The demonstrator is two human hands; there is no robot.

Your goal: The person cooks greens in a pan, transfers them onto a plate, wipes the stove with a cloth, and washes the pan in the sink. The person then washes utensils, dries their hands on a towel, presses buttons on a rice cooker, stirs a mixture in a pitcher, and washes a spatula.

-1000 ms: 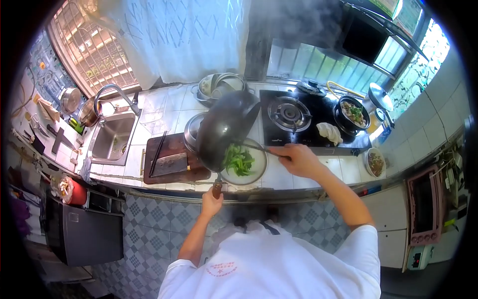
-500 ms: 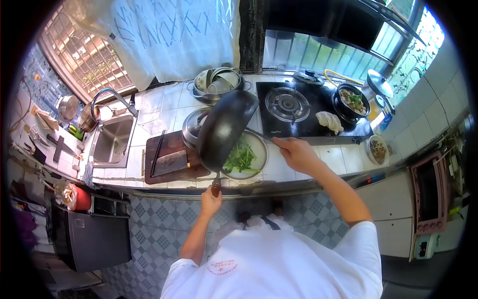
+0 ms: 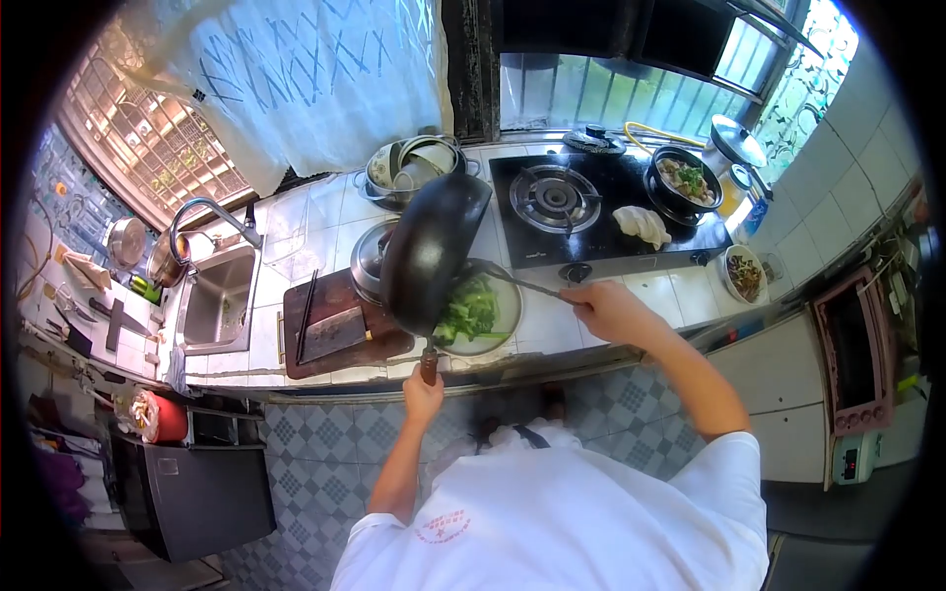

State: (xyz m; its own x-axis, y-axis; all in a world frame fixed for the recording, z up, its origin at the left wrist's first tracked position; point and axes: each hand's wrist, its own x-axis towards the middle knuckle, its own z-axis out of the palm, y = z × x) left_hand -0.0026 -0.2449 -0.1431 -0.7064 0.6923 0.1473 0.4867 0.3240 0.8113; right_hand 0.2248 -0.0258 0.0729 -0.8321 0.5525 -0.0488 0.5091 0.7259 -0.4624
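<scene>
My left hand [image 3: 423,397] is wrapped around the brown handle of a dark wok [image 3: 431,251]. The wok is tipped steeply on its side, its dark underside towards me and its opening to the right. Below its rim, a round plate [image 3: 513,317] on the counter bears cut green vegetables [image 3: 468,313]. My right hand [image 3: 613,311] grips the long handle of a spatula [image 3: 532,285], whose blade end reaches to the wok's rim above the greens. The inside of the wok is hidden.
Left of the plate, a cleaver [image 3: 333,336] and chopsticks lie on a cutting board [image 3: 294,355], with a lidded pot [image 3: 367,258] behind. A gas stove [image 3: 532,236] holds a pan of food [image 3: 685,185] and a white cloth [image 3: 642,226]. The sink [image 3: 219,295] is far left.
My right hand has drawn the spatula a little to the right, and more of its blade end shows beside the wok. The wok stays tipped over the plate. The camera view has shifted slightly.
</scene>
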